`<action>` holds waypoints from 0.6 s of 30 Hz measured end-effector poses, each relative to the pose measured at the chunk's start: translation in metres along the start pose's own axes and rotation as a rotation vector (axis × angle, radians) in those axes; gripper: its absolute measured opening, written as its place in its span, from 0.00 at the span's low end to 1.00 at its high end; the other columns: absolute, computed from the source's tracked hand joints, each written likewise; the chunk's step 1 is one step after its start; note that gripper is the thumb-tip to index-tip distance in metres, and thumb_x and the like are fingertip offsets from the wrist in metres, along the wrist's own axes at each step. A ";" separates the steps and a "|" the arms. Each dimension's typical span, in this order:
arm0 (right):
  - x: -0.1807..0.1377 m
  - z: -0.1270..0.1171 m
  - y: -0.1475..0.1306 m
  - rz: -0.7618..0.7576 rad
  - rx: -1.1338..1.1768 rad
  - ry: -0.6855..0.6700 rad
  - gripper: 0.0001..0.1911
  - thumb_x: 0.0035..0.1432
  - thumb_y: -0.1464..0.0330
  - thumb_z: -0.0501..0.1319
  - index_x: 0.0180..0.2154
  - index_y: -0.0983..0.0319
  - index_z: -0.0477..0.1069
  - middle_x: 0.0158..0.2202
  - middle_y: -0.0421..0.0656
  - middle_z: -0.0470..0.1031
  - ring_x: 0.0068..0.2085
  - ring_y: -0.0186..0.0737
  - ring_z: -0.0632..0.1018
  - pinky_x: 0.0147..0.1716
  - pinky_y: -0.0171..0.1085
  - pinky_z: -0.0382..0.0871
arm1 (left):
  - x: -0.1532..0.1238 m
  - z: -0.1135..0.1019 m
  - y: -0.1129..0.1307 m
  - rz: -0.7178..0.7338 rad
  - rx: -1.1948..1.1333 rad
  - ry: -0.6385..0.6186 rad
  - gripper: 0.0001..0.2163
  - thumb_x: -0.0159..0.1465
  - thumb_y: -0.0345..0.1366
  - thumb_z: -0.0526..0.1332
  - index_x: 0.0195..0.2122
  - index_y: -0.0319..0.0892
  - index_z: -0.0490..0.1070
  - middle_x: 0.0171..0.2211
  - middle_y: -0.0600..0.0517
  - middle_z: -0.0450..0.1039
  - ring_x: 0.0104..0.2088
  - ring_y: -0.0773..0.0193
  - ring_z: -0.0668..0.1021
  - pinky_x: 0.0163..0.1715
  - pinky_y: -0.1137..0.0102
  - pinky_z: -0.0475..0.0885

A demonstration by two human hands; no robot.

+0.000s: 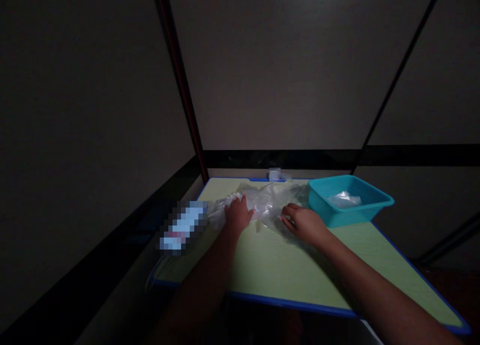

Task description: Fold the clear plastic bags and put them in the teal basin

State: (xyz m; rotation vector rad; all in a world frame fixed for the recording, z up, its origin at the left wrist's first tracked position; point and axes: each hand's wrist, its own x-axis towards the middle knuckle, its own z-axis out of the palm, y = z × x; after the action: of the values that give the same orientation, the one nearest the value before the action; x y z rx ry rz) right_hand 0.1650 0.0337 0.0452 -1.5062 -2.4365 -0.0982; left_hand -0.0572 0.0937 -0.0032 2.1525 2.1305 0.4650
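A crumpled sheet of clear plastic film [266, 200], perhaps a bag, lies across the far half of the table. My left hand [239, 215] rests on its left part, fingers spread and pointing away from me. At the right part of the film is my right hand [303, 222], with loosely bent fingers and the thumb apart from them. I see nothing gripped in either hand. Some film runs beneath the right hand and toward the basin beside it.
A turquoise plastic basin [350, 216] with clear plastic packets [344, 200] inside stands at the table's right. A blurred-out phone-like screen [183, 226] is at the left edge. A small white item [275, 174] sits at the back edge. The blue-edged table [285, 270] meets the wall [277, 85].
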 end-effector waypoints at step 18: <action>-0.005 0.017 0.016 -0.057 0.096 -0.053 0.13 0.62 0.62 0.51 0.36 0.61 0.70 0.36 0.45 0.73 0.33 0.35 0.73 0.29 0.32 0.56 | -0.001 -0.017 -0.010 -0.027 -0.043 0.231 0.06 0.58 0.39 0.60 0.31 0.43 0.70 0.37 0.47 0.70 0.44 0.53 0.70 0.43 0.62 0.64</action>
State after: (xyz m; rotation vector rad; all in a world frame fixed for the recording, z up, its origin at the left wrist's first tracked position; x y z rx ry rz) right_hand 0.1777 0.0397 0.0261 -1.4159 -2.4886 0.0473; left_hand -0.0718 0.0900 0.0099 2.1364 2.2360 0.7852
